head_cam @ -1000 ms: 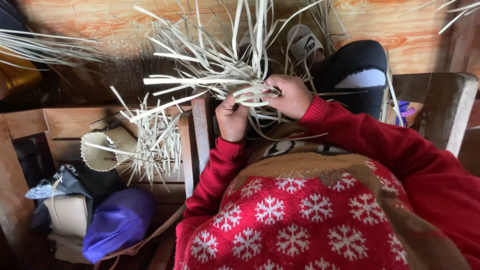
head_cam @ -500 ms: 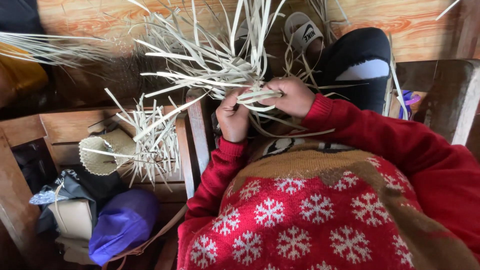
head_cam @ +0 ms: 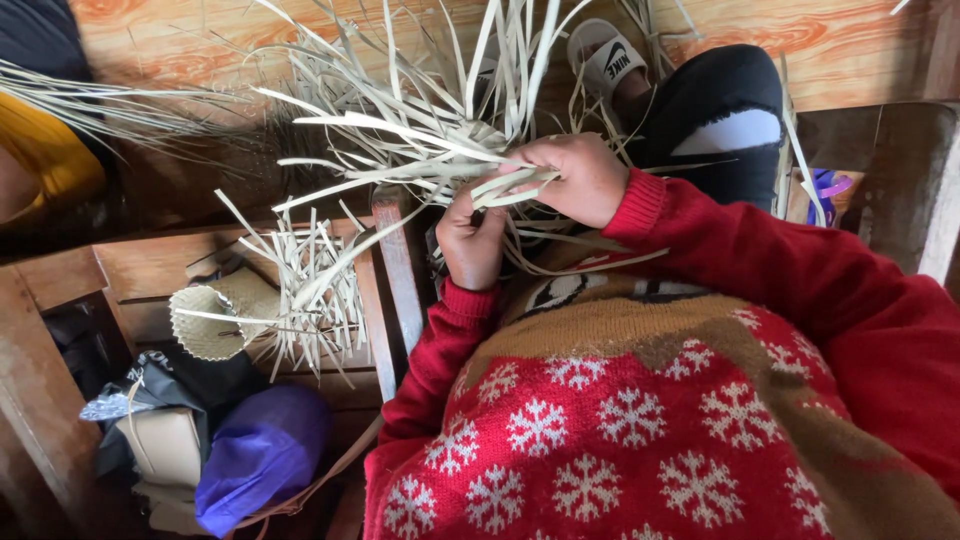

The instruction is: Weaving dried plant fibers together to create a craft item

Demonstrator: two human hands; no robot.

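The person sits with both hands raised over the lap, working a bundle of pale flat strips (head_cam: 420, 140) that fans out toward twelve o'clock. The right hand (head_cam: 570, 180) is closed around a few strips at the woven knot where they cross, thumb and fingers pinched on them. The left hand (head_cam: 470, 235), just at seven o'clock of the right, has its fingers curled up onto the underside of the same knot, gripping strips there. Judging by the two grips, the step in hand is interlacing: one strip is being bent across the others while the knot is held firm. The next move would call for keeping the left hand's hold tight while the right hand feeds a loose strip end through, without letting the crossings slip. At nine o'clock, on a wooden bench (head_cam: 140, 265), lies a partly woven small basket (head_cam: 215, 315) with its own loose strips; below it sits a purple cloth bundle (head_cam: 262, 450).
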